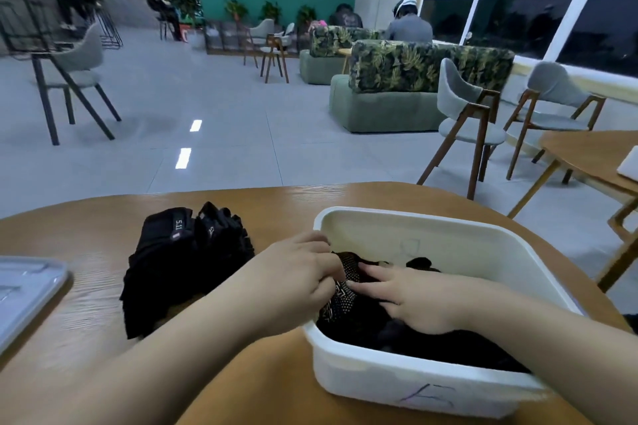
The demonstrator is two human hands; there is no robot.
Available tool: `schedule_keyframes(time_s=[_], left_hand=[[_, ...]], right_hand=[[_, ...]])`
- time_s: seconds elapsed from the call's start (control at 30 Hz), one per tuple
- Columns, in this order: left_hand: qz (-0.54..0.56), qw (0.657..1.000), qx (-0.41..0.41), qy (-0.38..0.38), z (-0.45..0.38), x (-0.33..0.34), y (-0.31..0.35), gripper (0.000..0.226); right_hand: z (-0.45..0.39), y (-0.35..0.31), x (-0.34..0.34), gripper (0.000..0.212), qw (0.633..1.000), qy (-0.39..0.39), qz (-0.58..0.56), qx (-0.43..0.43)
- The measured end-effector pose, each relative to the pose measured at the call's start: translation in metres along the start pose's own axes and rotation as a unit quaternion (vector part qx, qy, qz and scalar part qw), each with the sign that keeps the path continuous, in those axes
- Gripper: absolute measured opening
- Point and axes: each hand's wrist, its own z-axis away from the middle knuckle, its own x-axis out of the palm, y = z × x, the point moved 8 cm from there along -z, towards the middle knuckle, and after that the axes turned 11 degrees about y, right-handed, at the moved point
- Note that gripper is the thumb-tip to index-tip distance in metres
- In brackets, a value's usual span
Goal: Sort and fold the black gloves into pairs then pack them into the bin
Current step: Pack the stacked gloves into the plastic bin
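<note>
I'm reaching both bare forearms forward, hands meeting. My left hand [297,272] is curling its fingers in a pinch; my right hand [419,300] is lying palm down, fingers straight and pressing.

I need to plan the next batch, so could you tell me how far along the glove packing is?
Partway. Some black gloves already lie in the white bin. In hand: the left hand grips a dotted glove at the bin's near-left corner while the right hand presses on it. Left: the pile of gloves on the table.
</note>
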Motion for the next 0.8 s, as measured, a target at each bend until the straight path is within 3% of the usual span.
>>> schedule_keyframes(time_s=[0.1, 0.2, 0.33, 0.43, 0.5, 0.67, 0.8], left_hand=[[0.071, 0.997, -0.029, 0.018, 0.008, -0.003, -0.006, 0.036], [0.153, 0.986, -0.056, 0.044, 0.021, -0.008, -0.014, 0.034], [0.179, 0.971, -0.114, 0.108, 0.045, -0.021, -0.045, 0.028], [0.122, 0.971, -0.137, 0.152, 0.064, -0.031, -0.078, 0.031], [0.071, 0.971, -0.147, 0.173, 0.077, -0.038, -0.101, 0.029], [-0.002, 0.952, -0.226, 0.208, 0.107, -0.055, -0.153, 0.037], [-0.003, 0.906, -0.37, 0.203, 0.132, -0.052, -0.198, 0.051]], right_hand=[[-0.009, -0.002, -0.001, 0.054, 1.0, -0.005, -0.015, -0.003], [-0.01, 0.0, -0.014, 0.047, 0.997, 0.015, -0.066, 0.022], [-0.017, -0.003, -0.051, 0.018, 0.963, 0.179, -0.185, 0.082], [-0.029, -0.018, -0.078, 0.022, 0.928, 0.292, -0.217, 0.076], [-0.039, -0.037, -0.095, 0.019, 0.916, 0.326, -0.23, 0.045], [-0.075, -0.08, -0.108, 0.018, 0.924, 0.298, -0.241, -0.016], [-0.115, -0.106, -0.104, 0.018, 0.941, 0.247, -0.23, -0.04]])
